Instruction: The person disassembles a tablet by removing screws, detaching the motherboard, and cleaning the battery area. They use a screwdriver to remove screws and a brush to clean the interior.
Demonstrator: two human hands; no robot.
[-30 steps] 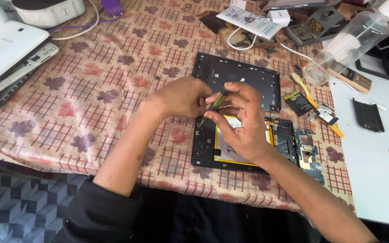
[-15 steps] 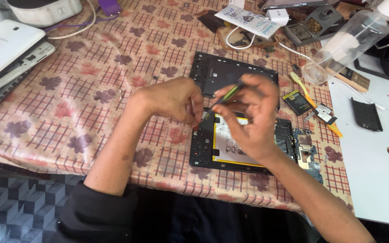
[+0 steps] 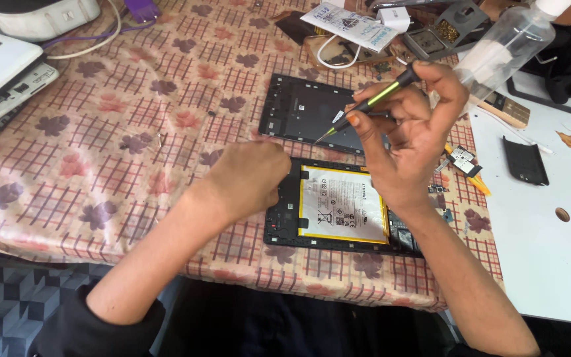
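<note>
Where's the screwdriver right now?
In the head view, the screwdriver is held up in the right hand, right of centre, its tip over the black back cover.

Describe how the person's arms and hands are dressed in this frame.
Both forearms are bare. Dark sleeves are pushed up to about the elbows. The left hand and right hand wear no gloves; no rings, watch or bracelets show.

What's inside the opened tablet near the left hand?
Inside the opened tablet, a large white battery with a yellow edge fills the middle, with circuit parts on its right side. The left hand covers the upper left corner, so that part stays hidden.
</note>
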